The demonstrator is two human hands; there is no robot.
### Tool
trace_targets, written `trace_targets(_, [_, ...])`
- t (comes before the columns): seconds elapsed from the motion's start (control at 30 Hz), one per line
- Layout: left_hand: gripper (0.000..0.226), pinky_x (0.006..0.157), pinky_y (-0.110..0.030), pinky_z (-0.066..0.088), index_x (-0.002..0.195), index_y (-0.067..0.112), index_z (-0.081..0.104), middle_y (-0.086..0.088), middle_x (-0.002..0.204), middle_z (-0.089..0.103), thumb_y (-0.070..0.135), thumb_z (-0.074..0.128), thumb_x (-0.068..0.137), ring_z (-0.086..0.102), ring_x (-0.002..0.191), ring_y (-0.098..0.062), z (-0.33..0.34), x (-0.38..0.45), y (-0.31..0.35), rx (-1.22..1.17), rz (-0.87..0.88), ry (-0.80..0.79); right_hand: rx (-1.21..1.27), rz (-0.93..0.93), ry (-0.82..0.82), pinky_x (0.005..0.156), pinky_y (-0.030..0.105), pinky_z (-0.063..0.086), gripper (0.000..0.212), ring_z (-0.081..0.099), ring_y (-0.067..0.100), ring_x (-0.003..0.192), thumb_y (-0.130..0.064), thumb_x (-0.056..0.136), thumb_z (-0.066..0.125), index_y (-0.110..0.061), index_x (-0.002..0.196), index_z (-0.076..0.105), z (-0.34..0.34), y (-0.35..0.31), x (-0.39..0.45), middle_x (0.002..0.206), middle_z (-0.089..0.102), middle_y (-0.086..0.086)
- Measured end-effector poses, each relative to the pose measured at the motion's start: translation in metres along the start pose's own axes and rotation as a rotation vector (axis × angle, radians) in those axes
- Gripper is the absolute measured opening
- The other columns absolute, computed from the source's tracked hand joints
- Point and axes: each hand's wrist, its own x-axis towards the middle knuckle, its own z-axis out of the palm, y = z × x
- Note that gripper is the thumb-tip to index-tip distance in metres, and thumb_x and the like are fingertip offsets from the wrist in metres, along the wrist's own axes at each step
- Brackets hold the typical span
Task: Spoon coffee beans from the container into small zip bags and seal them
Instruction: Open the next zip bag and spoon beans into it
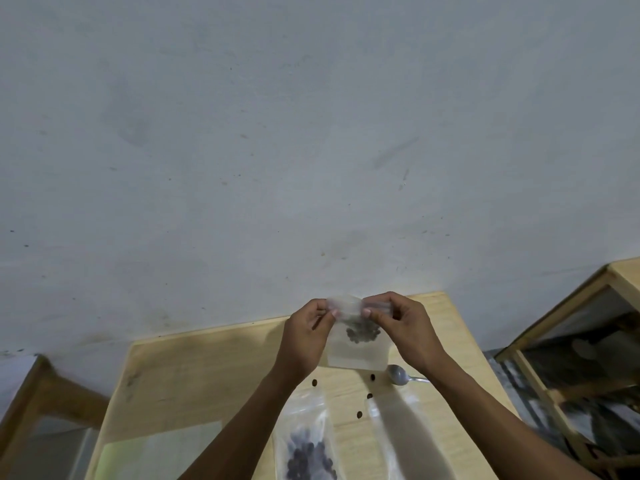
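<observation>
At the bottom centre of the frame a clear bag of beans (310,455) lies on the wooden table (194,375). Above it, loose beans (359,415) dot the tabletop, with a spoon (398,374) to their right. Higher up, mid-frame, the left hand (306,336) and right hand (403,327) each pinch the top edge of a small zip bag (356,336) holding dark beans, raised before the grey wall (311,133).

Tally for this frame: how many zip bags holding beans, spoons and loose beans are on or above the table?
Zip bags with beans: 2, one pinched at its top by the left hand and right hand (bag), one lying on the table
Spoons: 1
Loose beans on the table: 4
Total: 7
</observation>
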Motion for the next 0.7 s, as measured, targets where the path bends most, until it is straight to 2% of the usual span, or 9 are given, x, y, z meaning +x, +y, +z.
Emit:
trace_targets(0.17, [0.008,0.07,-0.022,0.052,0.087,0.015,0.067,0.0,0.086,0.075,0.012,0.064,0.094,0.07,0.081,-0.01,0.001,0.001,0.005,-0.019,-0.024,0.049,-0.01,0.018,0.017,0.066,0.02,0.051,0.003,0.069,0.012,0.076,-0.02,0.084,0.076,-0.019,0.082,0.076,0.002,-0.006,0.002,0.081,0.076,-0.004])
trace_targets(0.27, [0.006,0.078,-0.028,0.057,0.088,0.013,0.068,-0.002,0.087,0.075,0.013,0.065,0.094,0.072,0.085,-0.016,-0.002,0.003,0.004,0.043,0.017,0.046,-0.111,0.023,-0.049,0.061,0.015,0.045,0.006,0.063,0.002,0.067,-0.024,0.08,0.08,-0.025,0.084,0.076,-0.002,-0.007,0.005,0.077,0.074,-0.011])
trace_targets(0.33, [0.005,0.083,-0.032,0.057,0.088,0.015,0.069,-0.001,0.087,0.074,0.016,0.067,0.093,0.071,0.087,-0.018,-0.003,0.002,0.002,0.096,0.031,0.026,-0.194,0.02,-0.075,0.063,0.008,0.043,0.008,0.064,-0.005,0.073,-0.026,0.08,0.08,-0.028,0.087,0.076,-0.002,-0.008,0.006,0.081,0.074,-0.015])
trace_targets(0.4, [0.004,0.082,-0.035,0.058,0.088,0.017,0.069,-0.002,0.087,0.074,0.019,0.069,0.091,0.072,0.086,-0.018,-0.003,0.002,0.0,0.111,0.013,0.027,-0.212,0.004,-0.066,0.068,0.005,0.043,0.004,0.065,-0.008,0.082,-0.025,0.083,0.078,-0.026,0.086,0.076,0.0,-0.008,0.006,0.086,0.074,-0.013])
trace_targets(0.5, [0.002,0.08,-0.038,0.059,0.089,0.016,0.07,-0.006,0.086,0.073,0.017,0.071,0.09,0.072,0.083,-0.021,-0.003,0.001,0.0,0.101,-0.019,0.032,-0.26,-0.041,-0.06,0.072,0.006,0.044,0.001,0.065,-0.006,0.085,-0.025,0.085,0.075,-0.025,0.085,0.075,0.003,-0.006,0.004,0.086,0.074,-0.013])
trace_targets(0.7, [0.004,0.074,-0.035,0.059,0.087,0.02,0.07,-0.002,0.084,0.072,0.019,0.069,0.091,0.072,0.079,-0.018,-0.004,-0.002,-0.002,0.146,-0.011,0.068,-0.362,-0.074,-0.066,0.071,0.01,0.045,0.015,0.064,-0.006,0.085,-0.03,0.086,0.072,-0.04,0.078,0.066,0.01,-0.008,0.003,0.084,0.071,-0.02])
